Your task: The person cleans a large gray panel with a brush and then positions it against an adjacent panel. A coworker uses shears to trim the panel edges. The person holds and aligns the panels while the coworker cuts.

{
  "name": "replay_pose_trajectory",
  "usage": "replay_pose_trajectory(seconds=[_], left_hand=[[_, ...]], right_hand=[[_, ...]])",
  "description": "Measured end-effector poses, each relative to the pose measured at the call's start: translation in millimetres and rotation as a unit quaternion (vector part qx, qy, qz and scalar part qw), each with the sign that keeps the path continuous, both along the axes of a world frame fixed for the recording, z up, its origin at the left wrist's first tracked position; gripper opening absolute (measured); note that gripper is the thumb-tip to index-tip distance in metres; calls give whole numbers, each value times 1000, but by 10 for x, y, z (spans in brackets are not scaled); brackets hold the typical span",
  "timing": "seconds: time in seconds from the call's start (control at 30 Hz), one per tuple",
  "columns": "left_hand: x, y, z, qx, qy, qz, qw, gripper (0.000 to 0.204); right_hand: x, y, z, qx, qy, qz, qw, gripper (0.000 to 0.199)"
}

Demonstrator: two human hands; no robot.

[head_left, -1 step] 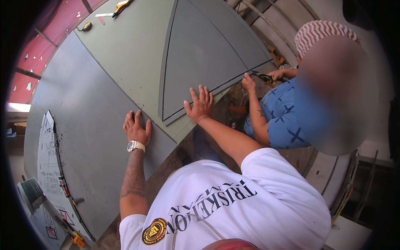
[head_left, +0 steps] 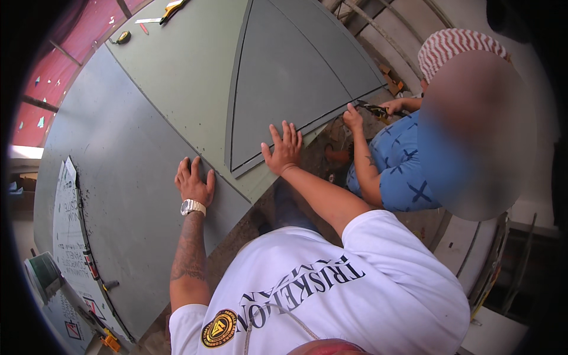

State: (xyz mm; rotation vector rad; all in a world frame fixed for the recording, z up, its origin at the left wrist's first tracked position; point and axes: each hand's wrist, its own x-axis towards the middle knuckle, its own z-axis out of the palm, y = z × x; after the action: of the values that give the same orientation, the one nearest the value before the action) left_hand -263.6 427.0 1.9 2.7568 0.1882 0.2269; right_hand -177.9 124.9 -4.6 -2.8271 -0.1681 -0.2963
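Hands (head_left: pixel 194 184): wearer's two, on two grey panels (head_left: pixel 290 77); one tape measure (head_left: pixel 123 38).

left hand (head_left: pixel 195 183): palm down, loosely spread (forearm (head_left: pixel 189 254) tattooed) | right hand (head_left: pixel 285 149): palm down, spread wider

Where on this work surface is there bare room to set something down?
The grey sheet looks bare between the left hand and the printed sheet; the green sheet, between the tape measure and the curved panel. It's crowded along the panel's near edge, with the right hand and a co-worker's hands there.
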Motion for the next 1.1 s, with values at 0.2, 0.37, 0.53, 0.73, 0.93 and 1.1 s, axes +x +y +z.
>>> replay_pose_trajectory(seconds=[0.2, 0.37, 0.53, 0.73, 0.93, 1.1], left_hand=[[0, -15, 52, -8, -4, 0, 1000, 63], [-20, -33, 81, -9, -10, -3, 1000, 63], [-44, -11, 52, -12, -19, -1, 1000, 63], [-50, -25, 70, -16, -19, -5, 1000, 64], [-73, -30, 79, -15, -21, -4, 1000, 64], [-87, -40, 95, -14, -20, -4, 1000, 63]], right_hand=[[-4, -9, 40, -2, -3, -3, 1000, 70], [-40, -36, 28, 3, -16, -7, 1000, 70], [-54, -15, 36, 6, -36, -4, 999, 70], [-90, -51, 21, 7, -43, -2, 999, 70], [-106, -46, 49, 2, -46, -3, 999, 71], [-125, -56, 94, -3, -43, -2, 999, 70]])
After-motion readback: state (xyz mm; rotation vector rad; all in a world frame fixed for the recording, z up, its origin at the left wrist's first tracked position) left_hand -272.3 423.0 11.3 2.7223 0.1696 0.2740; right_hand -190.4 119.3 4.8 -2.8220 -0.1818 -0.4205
